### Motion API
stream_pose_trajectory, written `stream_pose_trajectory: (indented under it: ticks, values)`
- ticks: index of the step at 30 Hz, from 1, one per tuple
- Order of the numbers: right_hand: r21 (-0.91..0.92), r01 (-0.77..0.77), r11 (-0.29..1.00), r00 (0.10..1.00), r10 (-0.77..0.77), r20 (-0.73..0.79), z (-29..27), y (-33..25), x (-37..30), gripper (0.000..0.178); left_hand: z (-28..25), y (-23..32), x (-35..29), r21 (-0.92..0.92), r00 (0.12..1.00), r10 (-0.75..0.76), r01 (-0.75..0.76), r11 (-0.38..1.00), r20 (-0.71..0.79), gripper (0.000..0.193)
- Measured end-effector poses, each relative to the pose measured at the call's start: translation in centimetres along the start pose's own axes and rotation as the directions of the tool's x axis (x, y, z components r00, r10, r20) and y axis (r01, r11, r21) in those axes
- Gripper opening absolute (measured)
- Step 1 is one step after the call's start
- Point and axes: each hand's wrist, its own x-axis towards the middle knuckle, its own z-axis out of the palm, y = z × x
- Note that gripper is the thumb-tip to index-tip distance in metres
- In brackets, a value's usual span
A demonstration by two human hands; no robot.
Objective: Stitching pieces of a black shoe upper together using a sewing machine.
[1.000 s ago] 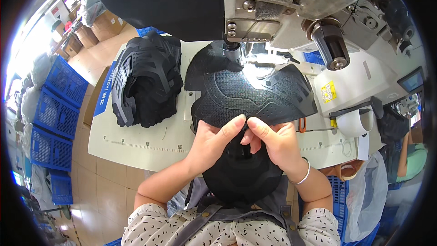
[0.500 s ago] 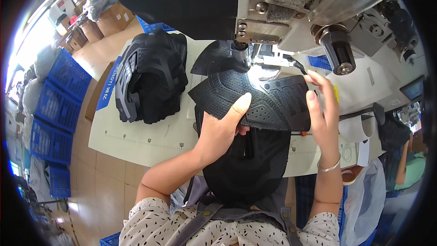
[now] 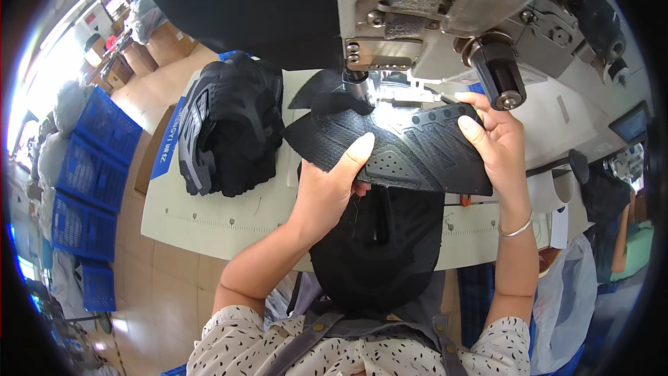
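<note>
Seeing black shoe upper (image 3: 410,146) lying long axis left-right under sewing machine head (image 3: 431,14); left hand (image 3: 334,181) grasping near-left edge, right hand (image 3: 497,143) grasping right end, both equally close.

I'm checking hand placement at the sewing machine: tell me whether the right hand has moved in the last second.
Yes. The right hand went from beside the left hand to the black shoe upper's far right edge, under the machine's black knob.

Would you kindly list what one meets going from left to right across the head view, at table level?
Blue crates → stack of black shoe uppers → left hand → black shoe upper under the sewing machine → right hand → white cone-shaped piece at the table edge.
</note>
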Motion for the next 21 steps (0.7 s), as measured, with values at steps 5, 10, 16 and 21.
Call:
stream_pose_trajectory:
  ticks: [5, 10, 16, 21]
  values:
    - [0.013, -0.035, 0.999, 0.999, 0.036, -0.008, 0.1, 0.3, -0.1, 0.026, 0.1, 0.2, 0.3, -0.030, 0.999, 0.036, -0.037, 0.999, -0.029, 0.006]
    - [-0.015, 0.019, 1.000, 0.999, -0.020, -0.042, 0.7, 0.0, -0.8, 0.025, -0.7, 0.4, 0.9, -0.013, 1.000, 0.020, -0.020, 1.000, 0.001, 0.007]
    - [0.010, 0.013, 1.000, 1.000, -0.013, -0.015, 0.9, -0.1, -1.3, 0.027, -1.3, 0.9, 1.5, 0.096, 0.999, -0.041, 0.039, 0.995, 0.017, 0.015]
    - [0.066, -0.050, 0.997, 0.999, 0.051, -0.013, 1.2, -0.5, -2.0, 0.029, -1.6, 1.0, 1.9, 0.122, 0.997, 0.060, -0.065, 0.990, 0.044, 0.021]
